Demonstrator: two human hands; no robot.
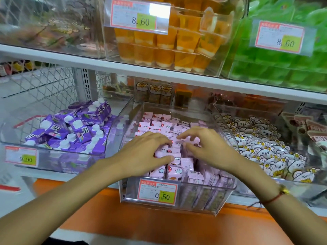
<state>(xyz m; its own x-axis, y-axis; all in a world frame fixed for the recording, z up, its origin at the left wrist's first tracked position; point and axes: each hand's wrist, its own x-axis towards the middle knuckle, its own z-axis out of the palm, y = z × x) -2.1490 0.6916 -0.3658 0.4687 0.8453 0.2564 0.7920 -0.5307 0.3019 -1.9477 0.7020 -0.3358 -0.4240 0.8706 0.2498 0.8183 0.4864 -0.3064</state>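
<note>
Working from the left: purple cartons (70, 131) sit at nine o'clock, out of it. My left hand (145, 152) clamps fingers and thumb round a few pink packets (187, 166) in the clear bin (130, 190) — the upright rows run six to twelve o'clock. Right hand (208, 147), at three o'clock of the left, arches fingertips onto the same rows; whether it pinches one I cannot tell.

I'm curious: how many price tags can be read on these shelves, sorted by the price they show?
8.60 tags: 2
9.90 tag: 1
0.50 tag, in front of the pink packets: 1
Total: 4
</note>
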